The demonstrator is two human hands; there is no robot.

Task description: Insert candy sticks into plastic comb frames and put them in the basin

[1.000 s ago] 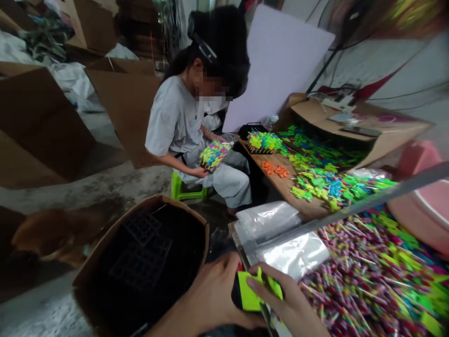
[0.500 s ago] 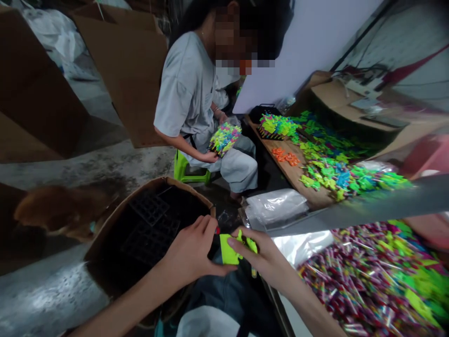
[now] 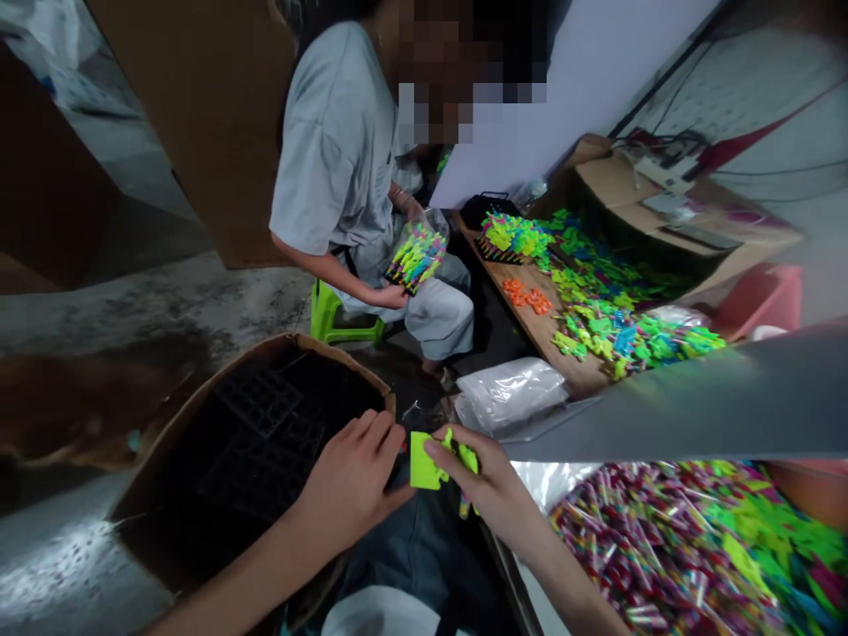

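Observation:
My right hand (image 3: pixel 494 486) is closed around neon yellow-green flat plastic pieces (image 3: pixel 424 461), with the thumb pressed on top. A squarish one points left, and a narrow coloured tube (image 3: pixel 465 505) hangs below the fingers. My left hand (image 3: pixel 361 464) is just left of these pieces, its fingers curled and its thumb stretched toward them. A bit of red shows at its fingertips, but what it grips is hidden. Both hands are above my lap, beside a cardboard box (image 3: pixel 149 459) with black trays (image 3: pixel 261 402) inside.
Ahead, a person (image 3: pixel 344 159) on a green stool (image 3: pixel 341 322) holds a bundle of colourful sticks (image 3: pixel 417 256). At right lie a heap of wrapped tubes (image 3: pixel 642 539), clear plastic bags (image 3: pixel 513 389) and a wooden board (image 3: pixel 586 375) with bright pieces. A brown animal (image 3: pixel 72 411) is at left.
The view has shifted slightly. The pieces stay in my right hand, and my left thumb has come away from their lower edge. The person ahead has tilted the bundle, and the animal has moved left.

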